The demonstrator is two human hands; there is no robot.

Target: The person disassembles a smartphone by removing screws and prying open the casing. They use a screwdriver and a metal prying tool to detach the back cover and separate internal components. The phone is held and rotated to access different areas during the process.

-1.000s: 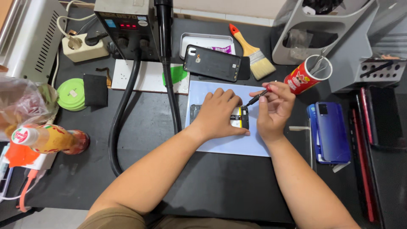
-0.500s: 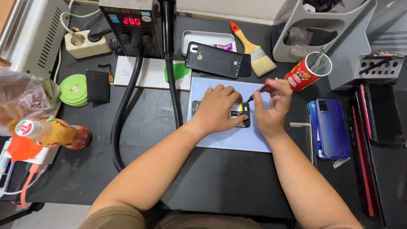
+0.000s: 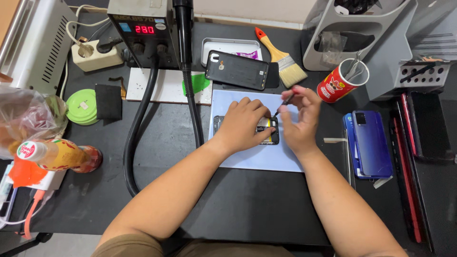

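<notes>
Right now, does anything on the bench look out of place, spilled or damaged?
Nothing looks spilled or broken. The opened phone lies flat on the pale blue mat, pinned by the left hand, while the right hand holds a thin black tool at its edge. The detached black back cover rests partly over the metal tray.

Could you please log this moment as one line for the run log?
left hand: pressing down opened phone | right hand: holding thin tool at phone's edge | base: light blue mat

Pale blue mat (image 3: 259,162); red can (image 3: 339,85); blue phone (image 3: 370,143); green discs (image 3: 82,107).
</notes>
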